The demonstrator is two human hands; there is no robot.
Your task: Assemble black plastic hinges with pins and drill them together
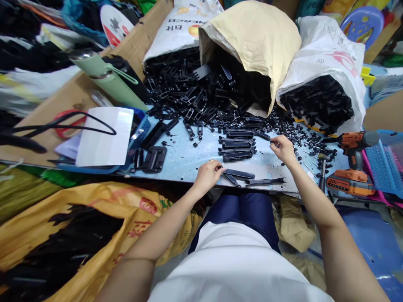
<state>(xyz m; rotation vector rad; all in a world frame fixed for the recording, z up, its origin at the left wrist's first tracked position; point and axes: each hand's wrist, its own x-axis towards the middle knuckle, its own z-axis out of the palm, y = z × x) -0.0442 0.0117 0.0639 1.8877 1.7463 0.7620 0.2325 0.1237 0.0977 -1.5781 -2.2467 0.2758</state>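
Observation:
My left hand [208, 175] is closed at the table's near edge, pinching the end of a long black plastic strip [239, 173]. Two more black strips [264, 181] lie just right of it. My right hand [282, 147] reaches further out, its fingers pinched on a small dark piece [272, 141] I cannot make out, beside a neat stack of black strips [236, 147]. A heap of loose black plastic parts [189, 90] spills over the pale blue table [182, 157] behind both hands.
Three sacks stand at the back: a white printed one [176, 29], a tan one [261, 33], a white one [330, 50]. An orange cordless drill [354, 167] lies right of my right hand. A green bottle [110, 77] and white paper [105, 136] sit left; a yellow sack [47, 235] is below.

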